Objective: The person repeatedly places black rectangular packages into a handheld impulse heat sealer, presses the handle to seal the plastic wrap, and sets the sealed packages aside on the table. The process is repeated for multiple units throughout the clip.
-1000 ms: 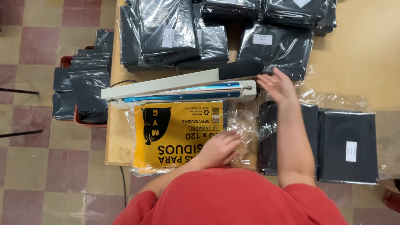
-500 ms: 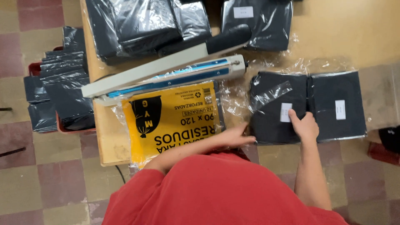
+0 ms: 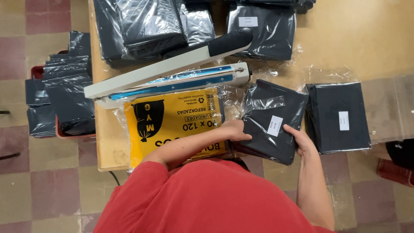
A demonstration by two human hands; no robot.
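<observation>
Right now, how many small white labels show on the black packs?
3: one on the pack both hands hold, one on the pack to its right, one on the pack at top. Others may be hidden.

- Bare wooden table [image 3: 345, 39] lies open at the upper right, the widest free stretch for a hand.
- An impulse sealer [image 3: 172, 75], arm raised, bars the way across the middle.
- Stacks of black bags [image 3: 146, 26] crowd the far edge.
- A yellow pack [image 3: 172, 121] and a flat black pack [image 3: 338, 116] fill the near edge, with crinkled clear film [image 3: 388, 108] beyond.
</observation>
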